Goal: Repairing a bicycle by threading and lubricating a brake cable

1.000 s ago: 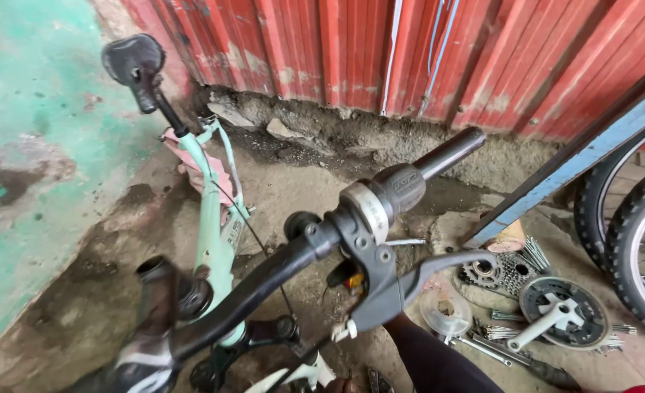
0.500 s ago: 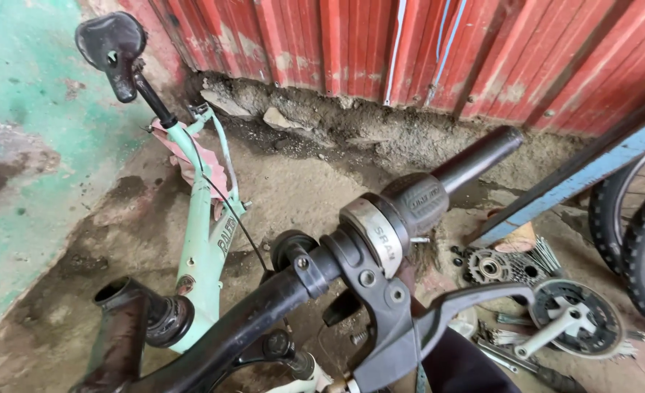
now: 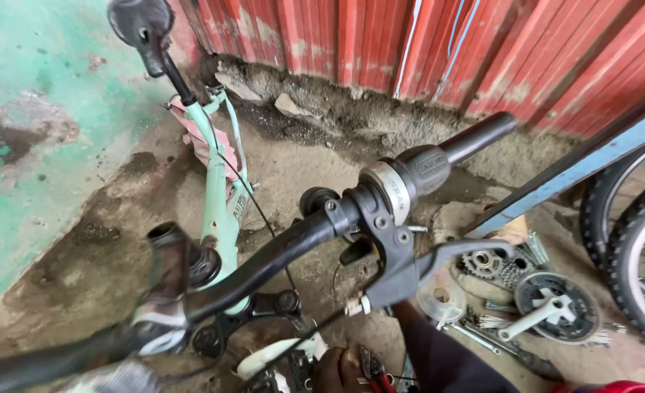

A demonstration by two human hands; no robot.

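Note:
A black bicycle handlebar (image 3: 279, 255) runs across the middle of the view, close to the camera. It carries a grey twist shifter (image 3: 410, 178), a black grip (image 3: 479, 137) and a brake lever (image 3: 439, 262). Below it stands the mint green frame (image 3: 220, 196), with a black saddle (image 3: 139, 22) at the top left. My right hand (image 3: 337, 371) is low at the bottom edge, beside the front brake (image 3: 282, 364). Its fingers are curled around red-handled pliers (image 3: 371, 364), and its dark sleeve (image 3: 446, 356) rises to the right. My left hand is out of view.
Loose parts lie on the dirt floor at the right: a sprocket cluster (image 3: 486, 266), a crankset with chainring (image 3: 555, 309) and spokes. Two bicycle wheels (image 3: 639, 247) and a blue bar (image 3: 577, 171) stand further right. A red corrugated wall (image 3: 424, 44) backs the scene, with a green wall (image 3: 38, 94) on the left.
The view has shifted closer to the handlebar, which now looks larger and sits more to the right. My right hand with the pliers has come into view at the bottom edge.

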